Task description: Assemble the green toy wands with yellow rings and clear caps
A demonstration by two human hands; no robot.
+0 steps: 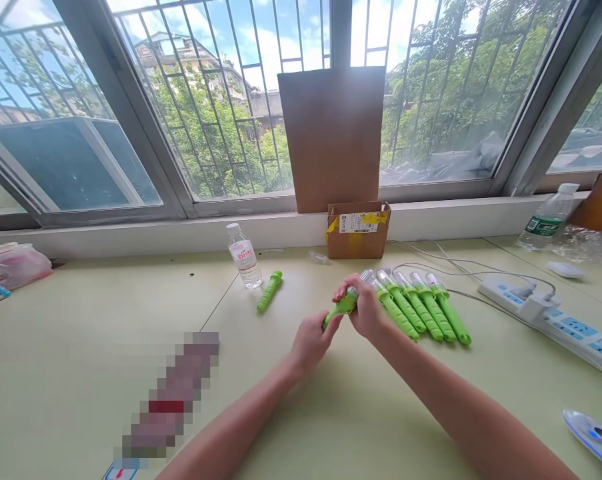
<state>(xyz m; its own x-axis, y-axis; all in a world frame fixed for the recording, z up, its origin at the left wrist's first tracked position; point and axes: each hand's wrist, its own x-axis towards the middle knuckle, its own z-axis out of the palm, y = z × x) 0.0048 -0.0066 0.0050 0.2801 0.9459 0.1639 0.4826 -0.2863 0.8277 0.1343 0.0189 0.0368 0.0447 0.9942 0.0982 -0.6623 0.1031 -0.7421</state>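
Observation:
Both hands are closed around one green-handled stick with a clear ribbed top (347,304), held tilted over the table. My left hand (312,341) grips the lower end of its green handle. My right hand (367,308) wraps the upper end, and its fingers hide part of the clear top. Just right of my right hand, several similar green sticks with clear tops (431,312) lie side by side in a slanted row. A lone green handle (269,292), with no clear top visible, lies to the left of my hands.
Behind my hands stand a small open cardboard box (357,248) and a water bottle (245,257). A power strip (555,320) with cables lies at the right, near another bottle (548,219). A pixelated patch (173,393) covers something at the left front. Windows line the back.

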